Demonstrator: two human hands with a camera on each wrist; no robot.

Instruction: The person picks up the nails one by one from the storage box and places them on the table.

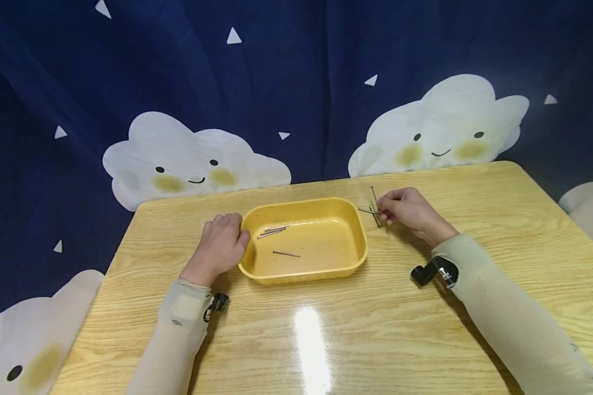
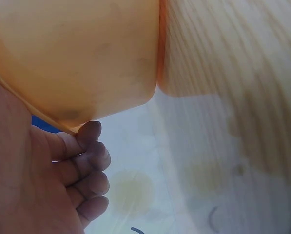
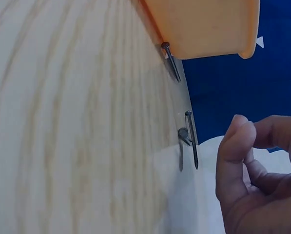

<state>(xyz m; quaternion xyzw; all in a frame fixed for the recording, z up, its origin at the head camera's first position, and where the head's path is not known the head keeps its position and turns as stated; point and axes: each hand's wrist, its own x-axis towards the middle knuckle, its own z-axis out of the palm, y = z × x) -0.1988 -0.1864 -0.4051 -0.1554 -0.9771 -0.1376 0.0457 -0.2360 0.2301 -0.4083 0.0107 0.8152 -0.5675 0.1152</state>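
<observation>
A shallow yellow plastic tray sits on the table. My left hand grips its left end, with the thumb over the rim and the fingers along the outer side; the left wrist view shows their tips at the corner. Inside the tray are several nails: a small cluster at the left and a separate nail in front of it. To the tray's right, my right hand reaches in beside loose nails. Its thumb and index finger bend toward each other, and no nail shows between them in the right wrist view.
The wooden table ends at the back against a dark blue curtain printed with clouds. One loose nail lies close by the tray's right end. Black wrist cameras stick out from both sleeves.
</observation>
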